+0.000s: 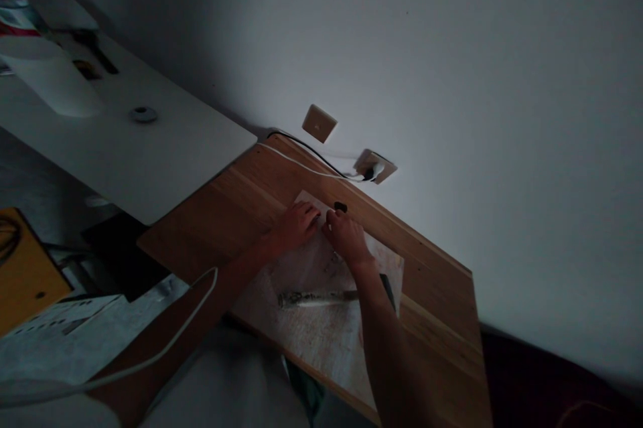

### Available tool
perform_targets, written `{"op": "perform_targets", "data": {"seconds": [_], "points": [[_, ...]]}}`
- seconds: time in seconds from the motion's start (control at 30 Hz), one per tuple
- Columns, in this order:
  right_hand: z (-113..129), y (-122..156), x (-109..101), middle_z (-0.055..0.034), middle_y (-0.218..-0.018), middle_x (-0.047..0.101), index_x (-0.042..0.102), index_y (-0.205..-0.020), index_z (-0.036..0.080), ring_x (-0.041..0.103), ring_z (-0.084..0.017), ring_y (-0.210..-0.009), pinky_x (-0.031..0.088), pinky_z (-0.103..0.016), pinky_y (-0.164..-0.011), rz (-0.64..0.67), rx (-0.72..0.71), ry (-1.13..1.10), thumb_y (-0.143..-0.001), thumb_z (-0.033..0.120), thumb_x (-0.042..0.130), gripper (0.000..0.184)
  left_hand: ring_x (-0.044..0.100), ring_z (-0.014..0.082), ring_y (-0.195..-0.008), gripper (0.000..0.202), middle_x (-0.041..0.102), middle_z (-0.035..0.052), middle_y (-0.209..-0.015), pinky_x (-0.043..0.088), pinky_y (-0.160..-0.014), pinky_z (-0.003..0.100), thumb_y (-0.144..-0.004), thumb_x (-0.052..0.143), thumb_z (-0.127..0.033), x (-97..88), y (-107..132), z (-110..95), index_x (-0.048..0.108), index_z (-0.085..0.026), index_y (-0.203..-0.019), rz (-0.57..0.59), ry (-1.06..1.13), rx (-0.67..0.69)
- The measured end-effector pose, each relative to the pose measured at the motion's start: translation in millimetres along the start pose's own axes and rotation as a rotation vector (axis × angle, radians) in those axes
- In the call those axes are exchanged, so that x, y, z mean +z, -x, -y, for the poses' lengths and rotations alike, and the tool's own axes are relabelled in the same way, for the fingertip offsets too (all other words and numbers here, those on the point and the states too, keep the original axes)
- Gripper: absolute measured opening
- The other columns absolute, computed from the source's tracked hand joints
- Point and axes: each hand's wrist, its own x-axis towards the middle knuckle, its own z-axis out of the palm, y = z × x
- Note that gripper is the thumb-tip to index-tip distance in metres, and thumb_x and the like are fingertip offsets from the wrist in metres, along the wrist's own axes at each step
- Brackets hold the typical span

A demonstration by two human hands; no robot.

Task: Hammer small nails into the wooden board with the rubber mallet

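Running along the wall, the wooden tabletop is carrying everything here. On it a pale board is lying, reaching the near edge and stopping short of the far one; its whitish face is looking scuffed, with brownish streaks showing through. Across it a hammer is resting, its mottled handle pointing toward the tabletop's left edge, the right forearm covering part of it. And here's the action: the left hand and right hand are facing each other over the board's far-left corner, fingers curling, a narrow gap dividing them. Whether either grip is clamping on something small, I cannot tell. This is looking like close fingertip handling, the hammer idle; the next move is probably calling for steady, precise fingers. Just beyond the right hand, toward the tabletop's far edge, a small dark piece is sitting.
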Motion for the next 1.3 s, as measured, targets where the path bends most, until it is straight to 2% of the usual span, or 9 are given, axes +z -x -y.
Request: {"op": "perform_targets", "data": {"seconds": [0.1, 0.23, 0.37, 0.47, 0.6, 0.73, 0.93, 1.13, 1.3], "points": [[-6, 8, -8, -0.0123, -0.116, 0.075, 0.067, -0.112, 0.020, 0.071, -0.023, -0.093, 0.043, -0.029, -0.070, -0.001, -0.001, -0.036, -0.104, 0.026, 0.052, 0.018, 0.058, 0.0299, -0.119, 0.035, 0.068, 0.0115, -0.124, 0.045, -0.109, 0.051, -0.091, 0.051, -0.022, 1.5, 0, 1, 0.067, -0.020, -0.122, -0.006, -0.015, 0.007], [-25, 27, -15, -0.0034, -0.092, 0.079, 0.071, -0.097, 0.025, 0.073, -0.019, -0.082, 0.045, -0.026, -0.066, 0.106, -0.042, -0.118, -0.100, 0.026, 0.059, 0.013, 0.057, 0.0295, -0.118, 0.033, 0.067, 0.0137, -0.123, 0.046, -0.109, 0.050, -0.092, 0.052, -0.019, 4.8, 0, 3, 0.065, -0.016, -0.122, -0.016, 0.005, 0.012], [-36, 33, -11, -0.0061, -0.092, 0.081, 0.072, -0.101, 0.022, 0.076, -0.021, -0.085, 0.048, -0.027, -0.067, 0.136, 0.011, -0.110, -0.104, 0.030, 0.056, 0.018, 0.057, 0.0298, -0.120, 0.039, 0.068, 0.0141, -0.124, 0.044, -0.110, 0.051, -0.090, 0.051, -0.015, 6.6, -1, 4, 0.063, -0.015, -0.127, -0.028, 0.045, 0.012], [-25, 19, -3, -0.0121, -0.101, 0.080, 0.071, -0.104, 0.018, 0.077, -0.025, -0.097, 0.050, -0.029, -0.074, 0.091, 0.070, -0.050, -0.109, 0.036, 0.048, 0.029, 0.056, 0.0293, -0.124, 0.047, 0.067, 0.0112, -0.130, 0.042, -0.114, 0.052, -0.090, 0.048, -0.013, 6.3, -1, 4, 0.060, -0.021, -0.135, -0.043, 0.089, 0.000], [1, -6, 5, -0.0193, -0.105, 0.079, 0.071, -0.107, 0.014, 0.077, -0.029, -0.099, 0.052, -0.031, -0.076, 0.053, 0.066, 0.023, -0.111, 0.041, 0.044, 0.038, 0.056, 0.0293, -0.128, 0.047, 0.065, 0.0142, -0.133, 0.044, -0.114, 0.052, -0.091, 0.043, -0.013, 5.8, 1, 5, 0.058, -0.019, -0.136, -0.088, 0.145, -0.031], [17, -18, 9, -0.0193, -0.105, 0.079, 0.071, -0.112, 0.014, 0.077, -0.028, -0.097, 0.053, -0.031, -0.077, 0.052, 0.001, 0.044, -0.110, 0.028, 0.044, 0.030, 0.056, 0.0281, -0.128, 0.047, 0.064, 0.0129, -0.134, 0.046, -0.115, 0.050, -0.091, 0.043, -0.011, 9.1, 1, 9, 0.056, -0.023, -0.134, -0.151, 0.153, -0.041], [13, -15, 0, -0.0167, -0.117, 0.075, 0.065, -0.123, 0.017, 0.073, -0.025, -0.102, 0.051, -0.030, -0.080, -0.008, -0.052, -0.033, -0.106, 0.020, 0.048, 0.025, 0.058, 0.0293, -0.124, 0.046, 0.064, 0.0134, -0.128, 0.048, -0.113, 0.052, -0.084, 0.049, -0.007, 18.7, -2, 17, 0.055, -0.018, -0.128, -0.189, 0.127, -0.007], [-14, 19, -3, -0.0024, -0.094, 0.074, 0.067, -0.096, 0.021, 0.070, -0.015, -0.085, 0.050, -0.024, -0.077, -0.027, -0.119, -0.266, -0.100, 0.021, 0.057, 0.011, 0.058, 0.0279, -0.123, 0.049, 0.063, 0.0121, -0.124, 0.048, -0.111, 0.050, -0.083, 0.049, -0.007, 15.7, 0, 17, 0.055, -0.018, -0.130, -0.173, 0.103, 0.027], [-40, 85, 7, -0.0109, -0.103, 0.072, 0.065, -0.115, 0.017, 0.071, -0.020, -0.089, 0.055, -0.032, -0.082, -0.196, 0.013, -0.402, -0.102, 0.026, 0.048, 0.023, 0.058, 0.0281, -0.119, 0.045, 0.064, 0.0130, -0.121, 0.049, -0.108, 0.050, -0.085, 0.049, -0.006, 11.3, 0, 14, 0.059, -0.017, -0.128, -0.114, 0.048, 0.060]]}}
